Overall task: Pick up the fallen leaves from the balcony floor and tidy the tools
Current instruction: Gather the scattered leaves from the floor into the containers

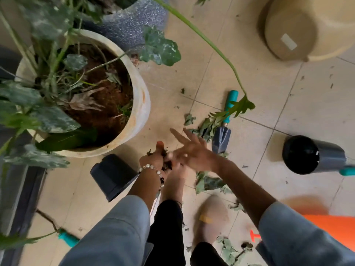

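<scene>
Leaves lie scattered over the tiled balcony floor, thickest just beside the blade of a teal-handled trowel, with another patch under the right forearm and more near the person's feet at the bottom of the view. The left hand is clenched around a wad of dark, crumpled leaves — it seems to serve as the collecting fist, kept low and close to the body so nothing spills while more is gathered. The right hand has its fingers spread and straight, holding nothing; it sits touching or just beside the left, probably because it is passing scraps across or about to reach out toward the pile by the trowel. That pile lies within its reach, so it is likely the next thing to be cleared. The trowel rests flat on the floor, untouched, and a second teal handle shows at the lower left, so the tool-tidying part looks not yet begun. A small black pot lies tipped near the big white planter, and another dark pot lies on its side at the right; either might receive the leaves, though I cannot tell which is meant.
</scene>
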`<control>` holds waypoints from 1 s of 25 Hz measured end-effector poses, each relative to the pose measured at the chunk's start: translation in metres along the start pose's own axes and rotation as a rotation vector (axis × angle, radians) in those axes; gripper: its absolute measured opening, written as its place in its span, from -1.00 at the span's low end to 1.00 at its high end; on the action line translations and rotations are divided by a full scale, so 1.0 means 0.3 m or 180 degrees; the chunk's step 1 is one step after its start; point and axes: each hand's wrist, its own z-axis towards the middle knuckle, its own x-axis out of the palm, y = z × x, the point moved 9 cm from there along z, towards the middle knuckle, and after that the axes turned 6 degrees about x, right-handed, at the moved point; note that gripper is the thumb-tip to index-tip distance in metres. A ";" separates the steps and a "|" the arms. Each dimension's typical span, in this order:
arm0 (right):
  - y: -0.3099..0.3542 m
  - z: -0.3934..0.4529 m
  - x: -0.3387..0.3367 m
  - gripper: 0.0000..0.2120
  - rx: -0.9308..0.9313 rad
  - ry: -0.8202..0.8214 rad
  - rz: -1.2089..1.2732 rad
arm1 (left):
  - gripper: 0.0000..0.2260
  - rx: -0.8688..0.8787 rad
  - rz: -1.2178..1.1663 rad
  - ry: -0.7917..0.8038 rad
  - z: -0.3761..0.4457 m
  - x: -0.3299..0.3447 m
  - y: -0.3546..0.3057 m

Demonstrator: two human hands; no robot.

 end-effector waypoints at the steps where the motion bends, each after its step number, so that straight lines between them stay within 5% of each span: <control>1: -0.033 0.020 -0.076 -0.76 0.0020 -0.0471 0.0762 | -0.70 0.0023 -0.0052 0.0062 -0.003 0.021 -0.009; 2: -0.100 0.046 -0.146 -0.83 0.0112 -0.1129 0.0845 | -0.72 0.0036 -0.0072 0.0165 -0.003 0.042 -0.018; 4: -0.205 0.100 -0.200 -0.69 0.0295 -0.1813 -0.0282 | -0.72 0.0075 0.0112 0.0248 0.016 0.061 -0.038; 6: -0.267 0.202 -0.102 -0.46 0.0359 -0.1150 -0.1682 | -0.66 0.0096 0.0318 0.0246 0.037 0.058 -0.056; 10: -0.262 0.208 -0.031 -0.73 0.0115 -0.0980 -0.2512 | -0.48 0.0079 0.0747 0.0018 0.049 0.030 -0.104; 13: -0.244 0.184 -0.135 -0.85 0.0157 -0.1653 -0.1624 | -0.44 -0.0020 0.0834 -0.0148 0.067 -0.003 -0.107; 17: -0.183 0.123 -0.137 -0.85 0.0870 -0.2054 0.1686 | -0.47 0.0055 0.0859 0.0126 0.057 0.016 -0.078; 20: 0.003 0.086 -0.037 -0.86 0.0362 -0.1811 0.1381 | -0.44 0.0116 0.0754 0.0055 0.059 -0.005 -0.049; 23: 0.019 0.129 0.076 -0.89 -0.0075 -0.0351 0.1395 | -0.54 0.0203 0.0864 -0.0251 0.062 -0.116 -0.033; 25: -0.042 0.185 0.094 -0.84 0.0048 -0.0200 0.1210 | -0.60 0.0225 0.0716 -0.0450 0.079 -0.192 -0.040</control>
